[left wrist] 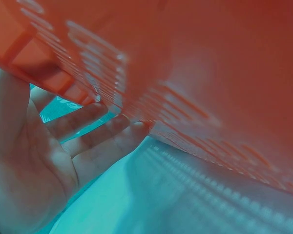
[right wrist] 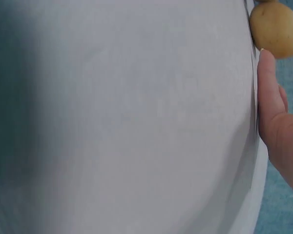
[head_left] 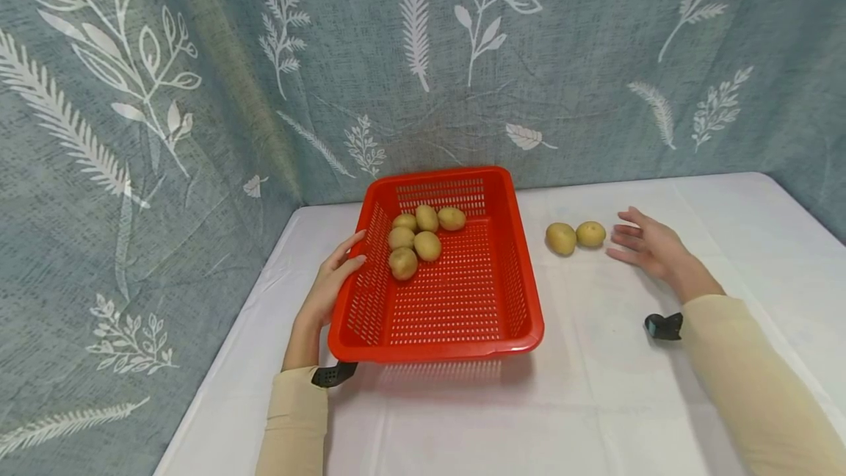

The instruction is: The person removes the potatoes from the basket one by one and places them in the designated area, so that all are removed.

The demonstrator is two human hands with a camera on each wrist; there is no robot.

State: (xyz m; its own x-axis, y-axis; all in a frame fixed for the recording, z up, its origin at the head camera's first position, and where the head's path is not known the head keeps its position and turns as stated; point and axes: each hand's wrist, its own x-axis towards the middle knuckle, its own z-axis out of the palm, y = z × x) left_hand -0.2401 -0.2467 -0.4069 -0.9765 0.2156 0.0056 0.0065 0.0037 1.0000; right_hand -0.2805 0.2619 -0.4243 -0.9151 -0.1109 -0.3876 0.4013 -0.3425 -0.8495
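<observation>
A red perforated basket point(head_left: 438, 346) stands on the white table and holds several potatoes point(head_left: 427, 245) in its far left part. My left hand point(head_left: 329, 283) grips the basket's left rim, thumb on the rim's top and fingers point(left wrist: 95, 139) under the outer wall point(left wrist: 210, 73). Two potatoes lie on the table right of the basket, one point(head_left: 560, 238) nearer it and one point(head_left: 590, 233) further right. My right hand point(head_left: 649, 246) lies flat and open just right of that second potato point(right wrist: 277, 29), with a fingertip point(right wrist: 269, 87) close to it.
The white tablecloth point(head_left: 595, 402) covers the table, whose left edge runs close to my left forearm. A grey-blue leaf-print curtain point(head_left: 529, 57) hangs behind and to the left. Black wrist camera mounts point(head_left: 663, 325) show on both sleeves.
</observation>
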